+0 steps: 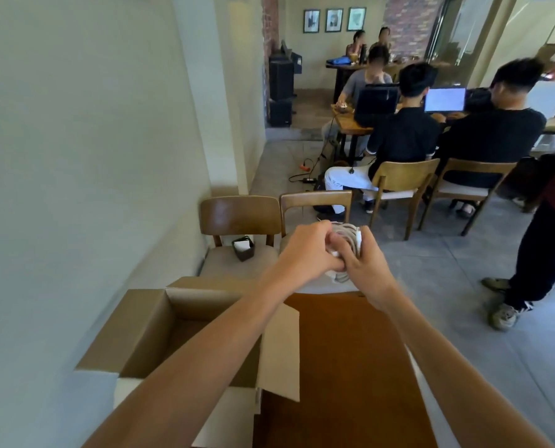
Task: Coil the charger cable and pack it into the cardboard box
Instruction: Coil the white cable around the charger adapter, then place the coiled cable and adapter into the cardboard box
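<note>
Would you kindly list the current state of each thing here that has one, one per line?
charger cable: coiled in a bundle, held in the air, not yet in the box
cardboard box: open, flaps up, nothing seen inside
left hand: closed on the coil
right hand: closed on the coil
near chair: unoccupied, a small dark holder on its seat
laptop: open, screen lit

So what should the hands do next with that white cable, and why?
Probably tuck in the loose end, then lower the bundle into the box. The cable already looks coiled, gripped by both the left hand and right hand, and the open cardboard box sits below to the left.
</note>
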Available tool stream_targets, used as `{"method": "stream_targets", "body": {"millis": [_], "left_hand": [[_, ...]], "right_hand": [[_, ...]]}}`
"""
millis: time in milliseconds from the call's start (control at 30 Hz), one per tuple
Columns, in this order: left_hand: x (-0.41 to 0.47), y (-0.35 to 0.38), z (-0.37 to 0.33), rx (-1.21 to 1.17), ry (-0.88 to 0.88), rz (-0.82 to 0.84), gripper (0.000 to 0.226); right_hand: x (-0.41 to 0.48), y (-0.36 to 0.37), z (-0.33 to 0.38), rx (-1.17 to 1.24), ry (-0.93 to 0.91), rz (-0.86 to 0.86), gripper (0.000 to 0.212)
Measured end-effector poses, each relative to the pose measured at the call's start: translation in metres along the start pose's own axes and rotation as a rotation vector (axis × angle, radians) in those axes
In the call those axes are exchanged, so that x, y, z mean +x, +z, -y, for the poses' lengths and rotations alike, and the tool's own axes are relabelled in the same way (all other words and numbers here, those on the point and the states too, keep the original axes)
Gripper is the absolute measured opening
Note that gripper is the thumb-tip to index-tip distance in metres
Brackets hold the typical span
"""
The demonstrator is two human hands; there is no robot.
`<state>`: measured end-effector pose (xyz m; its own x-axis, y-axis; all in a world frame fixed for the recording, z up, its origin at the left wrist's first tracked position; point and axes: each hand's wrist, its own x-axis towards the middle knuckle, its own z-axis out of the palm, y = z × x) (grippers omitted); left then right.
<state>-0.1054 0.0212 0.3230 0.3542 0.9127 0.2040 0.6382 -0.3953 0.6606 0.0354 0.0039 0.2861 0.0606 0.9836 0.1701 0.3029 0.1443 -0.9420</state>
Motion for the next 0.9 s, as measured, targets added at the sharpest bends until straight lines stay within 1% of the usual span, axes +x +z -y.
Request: {"method": "stream_targets", "body": {"millis": [33,133,233,267,333,367,433,467,500,567,633,700,767,833,900], "left_hand": [[0.000,0.001,0.002,0.011,-0.013,0.001,0.036],[-0.003,0.000,0.009,0.017,-0.049,-0.020,0.036],[-0.010,0.001,0.017,-0.002,-0.070,-0.099,0.038],[-0.013,0.003,0.019,0.035,-0.054,-0.154,0.039],[-0.017,0.005,0.027,0.153,-0.060,-0.243,0.049],[-0.021,0.004,0.030,0.110,-0.124,-0.218,0.058],[-0.026,0.000,0.035,-0.142,-0.272,-0.081,0.080],[-0.029,-0.001,0.038,-0.216,-0.316,-0.023,0.079],[-0.033,-0.003,0.041,-0.180,-0.318,-0.010,0.069],[-0.042,-0.007,0.045,-0.135,-0.338,-0.032,0.049],[-0.051,-0.007,0.050,-0.150,-0.389,-0.054,0.047],[-0.060,-0.009,0.057,-0.160,-0.450,-0.058,0.047],[-0.069,-0.012,0.062,-0.143,-0.487,-0.073,0.042],[-0.079,-0.015,0.068,-0.037,-0.458,-0.067,0.027],[-0.088,-0.018,0.075,0.108,-0.419,-0.066,0.015]], "right_hand": [[0.000,0.003,-0.002,-0.014,0.003,0.002,0.055],[0.002,0.012,-0.007,0.026,0.000,0.019,0.035],[0.002,0.019,-0.011,0.234,0.041,0.069,0.020],[0.002,0.022,-0.011,0.312,0.064,0.080,0.018],[0.002,0.028,-0.013,0.426,0.108,0.117,0.023],[0.002,0.032,-0.013,0.471,0.125,0.153,0.027],[0.000,0.041,-0.014,0.520,0.134,0.219,0.029],[-0.001,0.045,-0.015,0.521,0.133,0.242,0.028],[-0.002,0.048,-0.016,0.506,0.131,0.262,0.026],[-0.003,0.053,-0.017,0.473,0.125,0.315,0.025],[-0.004,0.061,-0.018,0.459,0.146,0.398,0.027],[-0.007,0.071,-0.021,0.458,0.184,0.483,0.036],[-0.010,0.084,-0.025,0.433,0.200,0.565,0.044],[-0.014,0.095,-0.027,0.414,0.230,0.621,0.051],[-0.014,0.107,-0.028,0.398,0.258,0.685,0.048]]}}
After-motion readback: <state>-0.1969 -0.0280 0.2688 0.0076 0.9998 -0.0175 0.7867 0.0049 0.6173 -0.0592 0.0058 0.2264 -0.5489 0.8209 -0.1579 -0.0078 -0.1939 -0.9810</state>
